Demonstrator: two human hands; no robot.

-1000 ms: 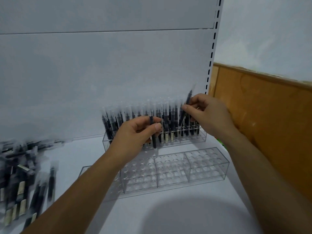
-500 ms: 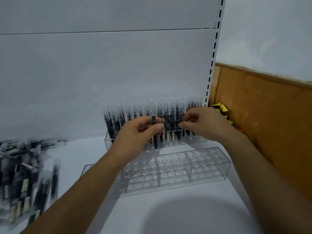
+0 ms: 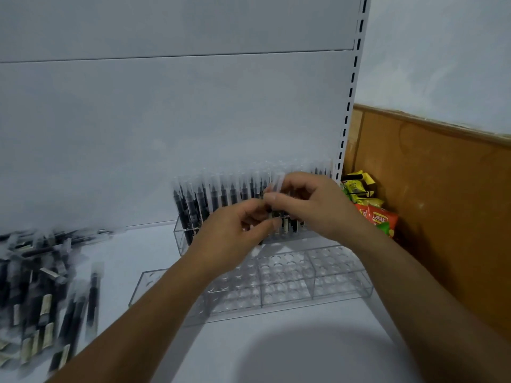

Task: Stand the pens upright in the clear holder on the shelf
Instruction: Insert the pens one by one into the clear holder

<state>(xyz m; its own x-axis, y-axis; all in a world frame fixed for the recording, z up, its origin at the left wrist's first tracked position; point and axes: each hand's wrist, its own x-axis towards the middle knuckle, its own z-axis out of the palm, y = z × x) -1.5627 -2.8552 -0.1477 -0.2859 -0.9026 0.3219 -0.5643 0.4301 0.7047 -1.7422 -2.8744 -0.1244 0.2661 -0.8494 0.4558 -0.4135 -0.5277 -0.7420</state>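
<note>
Both hands together on one pen, at the rear holder.
Grip: right hand (image 3: 312, 205) pinches the pen (image 3: 278, 183) just below its clear cap, pen roughly upright; left hand (image 3: 235, 230) curls thumb and fingers round the lower barrel, touching the right. The pen is in front of the rear clear holder (image 3: 179, 239), which is packed with upright pens (image 3: 221, 194). The second clear holder (image 3: 340, 275) lies just in front. Loose pens (image 3: 41, 286) are piled far left on the shelf (image 3: 132, 252); snack packets (image 3: 378, 217) at right.
</note>
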